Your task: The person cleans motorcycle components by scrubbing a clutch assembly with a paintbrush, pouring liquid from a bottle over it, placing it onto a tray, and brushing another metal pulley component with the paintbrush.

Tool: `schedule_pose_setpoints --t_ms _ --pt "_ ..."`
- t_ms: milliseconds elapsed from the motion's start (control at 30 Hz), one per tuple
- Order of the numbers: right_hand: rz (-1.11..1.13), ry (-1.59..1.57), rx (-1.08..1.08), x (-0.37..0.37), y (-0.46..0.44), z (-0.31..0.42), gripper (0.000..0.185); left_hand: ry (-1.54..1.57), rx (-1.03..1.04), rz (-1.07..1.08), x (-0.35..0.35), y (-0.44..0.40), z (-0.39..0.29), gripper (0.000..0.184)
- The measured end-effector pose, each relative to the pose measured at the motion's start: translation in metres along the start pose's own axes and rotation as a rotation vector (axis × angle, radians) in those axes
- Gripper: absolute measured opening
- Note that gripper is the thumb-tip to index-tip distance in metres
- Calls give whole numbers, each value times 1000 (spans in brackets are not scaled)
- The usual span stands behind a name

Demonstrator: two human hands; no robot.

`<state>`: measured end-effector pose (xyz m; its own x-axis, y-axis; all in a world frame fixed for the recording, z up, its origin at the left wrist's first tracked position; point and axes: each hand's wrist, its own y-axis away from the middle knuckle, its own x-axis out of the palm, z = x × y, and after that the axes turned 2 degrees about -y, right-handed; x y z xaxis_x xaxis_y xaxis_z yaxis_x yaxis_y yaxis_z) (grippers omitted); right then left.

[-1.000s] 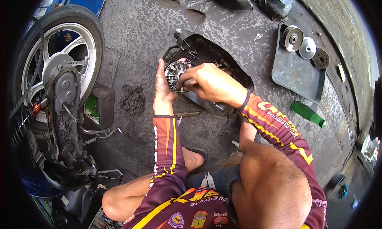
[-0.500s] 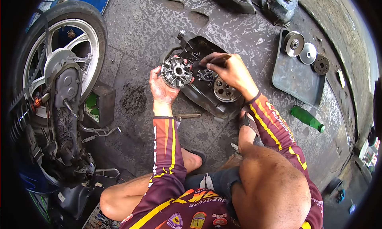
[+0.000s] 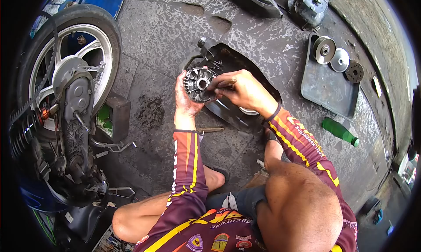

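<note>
My left hand [image 3: 185,105] grips a scooter variator [image 3: 193,83], a round metal part with radial ribs and a hub hole, its ribbed face turned up. My right hand [image 3: 250,90] is closed in a pinch, its fingertips at the variator's right side near the hub. Whatever is between those fingers is too dark and small to name. Below both hands lies a black plastic cover [image 3: 267,80] holding loose small parts. A round metal part [image 3: 249,112] in it is mostly hidden by my right wrist.
A scooter's rear wheel [image 3: 115,46] and engine case [image 3: 75,98] stand at left. On the right, a grey tray [image 3: 329,96] bears several round metal parts, with a green bottle [image 3: 340,131] below it. A long tool handle [image 3: 210,129] lies near my left wrist.
My right hand has moved left and down from above the black cover to the variator. The variator has shifted slightly right and tilted in my left hand.
</note>
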<state>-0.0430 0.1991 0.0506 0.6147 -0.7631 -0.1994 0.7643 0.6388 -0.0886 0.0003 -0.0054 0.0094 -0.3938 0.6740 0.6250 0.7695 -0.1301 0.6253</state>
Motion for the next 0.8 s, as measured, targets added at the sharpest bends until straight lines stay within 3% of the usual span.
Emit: schedule_pose_setpoints --t_ms 67,167,233,300,367,433,500,567,633,767,800 --pt "-58 91 -29 1 1 2 21 19 -17 -22 1 3 1 67" --pt "-40 -136 49 2 4 2 21 -11 -22 -128 6 2 2 63" --pt "-154 -179 240 6 1 -17 14 50 -28 -143 9 0 6 62" --pt "-388 -6 160 3 2 -38 14 73 11 -98 0 0 7 66" --pt "-486 125 184 11 7 -60 19 104 14 -81 -11 -2 10 68" --pt "-207 469 180 15 13 -66 21 166 16 -88 -3 -5 11 72" --pt "-102 476 189 11 22 -59 18 174 0 -119 -1 -4 8 71" --pt "-278 -44 238 3 21 -38 18 146 57 -188 17 1 6 72" --pt "-382 -367 186 -2 22 -4 14 113 102 -257 20 4 6 72" --pt "-216 -313 25 -4 20 -3 13 177 -13 -201 18 0 5 71" --pt "-245 -272 114 -8 18 -8 13 170 20 -213 20 1 6 71"
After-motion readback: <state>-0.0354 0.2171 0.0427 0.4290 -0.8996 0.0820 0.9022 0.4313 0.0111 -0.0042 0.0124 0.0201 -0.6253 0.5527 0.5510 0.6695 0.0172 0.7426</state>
